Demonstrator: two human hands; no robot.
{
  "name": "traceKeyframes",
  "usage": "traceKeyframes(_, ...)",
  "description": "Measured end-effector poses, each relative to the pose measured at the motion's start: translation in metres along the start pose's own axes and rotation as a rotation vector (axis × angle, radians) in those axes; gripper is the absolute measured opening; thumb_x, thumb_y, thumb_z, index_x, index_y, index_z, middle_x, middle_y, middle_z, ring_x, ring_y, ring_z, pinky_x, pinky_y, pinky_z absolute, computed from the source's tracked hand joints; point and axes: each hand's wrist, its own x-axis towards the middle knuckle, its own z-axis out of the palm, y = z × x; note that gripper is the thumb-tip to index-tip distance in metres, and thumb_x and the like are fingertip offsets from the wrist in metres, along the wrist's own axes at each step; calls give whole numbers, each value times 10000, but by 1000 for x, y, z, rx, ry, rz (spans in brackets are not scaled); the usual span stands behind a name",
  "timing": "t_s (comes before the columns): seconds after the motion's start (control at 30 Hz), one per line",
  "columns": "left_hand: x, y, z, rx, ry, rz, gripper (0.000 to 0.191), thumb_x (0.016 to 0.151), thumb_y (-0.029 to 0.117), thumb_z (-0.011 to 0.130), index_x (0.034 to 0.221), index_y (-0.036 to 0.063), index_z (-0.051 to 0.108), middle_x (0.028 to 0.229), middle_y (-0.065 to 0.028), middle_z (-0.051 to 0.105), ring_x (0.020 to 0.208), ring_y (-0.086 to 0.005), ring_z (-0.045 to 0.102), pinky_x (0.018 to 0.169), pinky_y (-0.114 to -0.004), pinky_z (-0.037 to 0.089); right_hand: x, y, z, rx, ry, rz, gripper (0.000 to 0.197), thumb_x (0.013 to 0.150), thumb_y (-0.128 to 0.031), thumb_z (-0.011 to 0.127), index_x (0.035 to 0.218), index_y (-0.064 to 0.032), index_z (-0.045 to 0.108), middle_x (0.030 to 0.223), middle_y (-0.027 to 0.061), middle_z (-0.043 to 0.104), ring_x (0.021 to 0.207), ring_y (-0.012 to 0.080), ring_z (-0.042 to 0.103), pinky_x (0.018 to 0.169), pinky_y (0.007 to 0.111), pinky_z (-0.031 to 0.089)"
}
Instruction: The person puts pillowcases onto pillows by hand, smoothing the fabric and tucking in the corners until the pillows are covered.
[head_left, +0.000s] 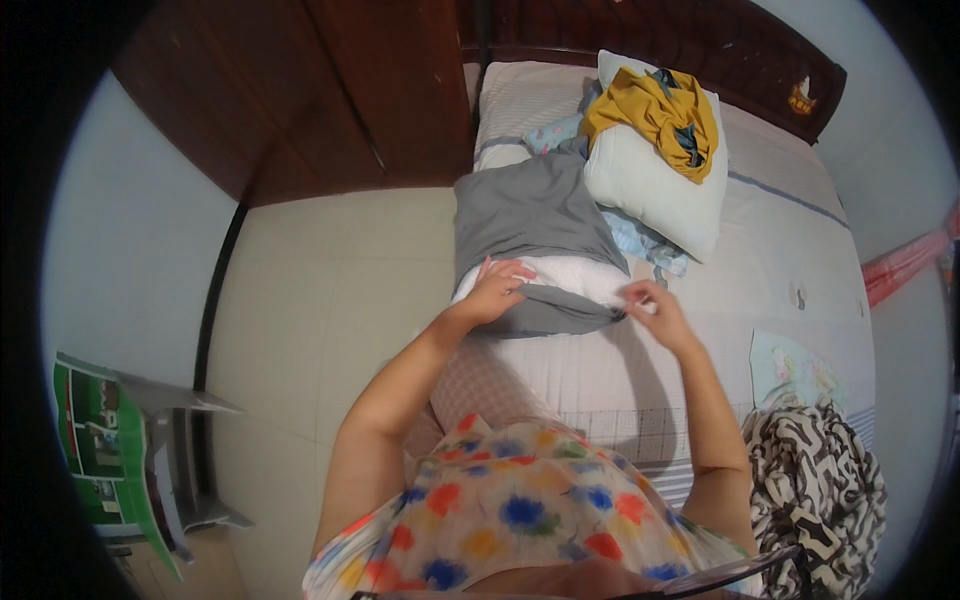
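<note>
A grey pillowcase (525, 206) lies on the bed with a white pillow (577, 276) inside it; the white shows through the case's wide opening, nearest me. My left hand (495, 289) rests at the left of that opening, its thumb side on the folded grey flap and its fingers over the white pillow. At the right corner of the opening, my right hand (651, 304) has its thumb and fingertips together on the edge of the cloth, slightly blurred. Just beyond lies another white pillow (652, 184) with a crumpled mustard-yellow garment (652, 105) on top.
The striped bedsheet (780, 262) spreads beneath everything. A patterned black-and-white blanket (817, 495) is bunched at the lower right, beside a pale floral cloth (787, 367). A dark wooden headboard (675, 37) stands at the far end, a brown wooden wardrobe (337, 97) at the left.
</note>
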Motion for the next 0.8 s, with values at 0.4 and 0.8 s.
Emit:
traceKeyframes(0.4, -26, -21, 10, -74, -28, -9, 162, 812, 114, 557, 947, 96, 645, 1274, 28, 506, 1338, -217, 286, 1107, -541, 12, -2, -26, 50, -485, -472, -89, 173, 725, -229, 691, 814, -101, 614, 737, 77, 625, 729, 276, 588, 768, 378, 375)
traceKeyframes(0.8, -25, -5, 19, 11, -120, 24, 221, 882, 254, 520, 882, 68, 640, 1271, 25, 501, 1331, -224, 271, 1111, -525, 23, 32, 28, -10, -660, -48, -111, 113, 682, -24, 574, 786, -68, 572, 790, 134, 601, 792, 326, 563, 757, 446, 380)
